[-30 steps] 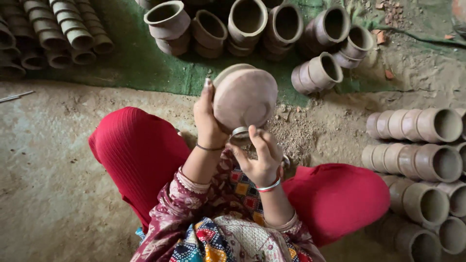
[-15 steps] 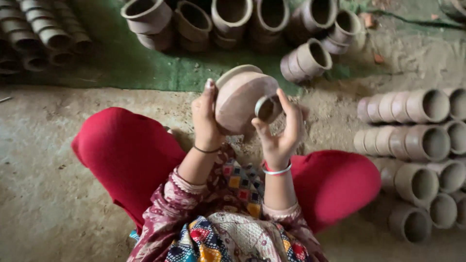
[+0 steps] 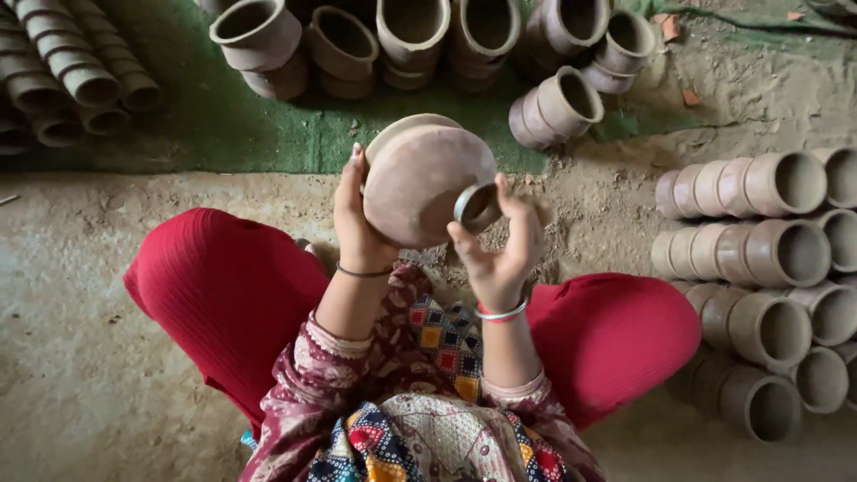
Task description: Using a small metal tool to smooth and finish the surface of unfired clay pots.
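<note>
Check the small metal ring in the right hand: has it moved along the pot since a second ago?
Yes. The metal ring in the right hand moved from beneath the clay pot up to its right side.

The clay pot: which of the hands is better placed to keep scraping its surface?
Right, probably. The right hand holds a small metal ring tool against the clay pot, while the left hand supports the pot's other side.
</note>
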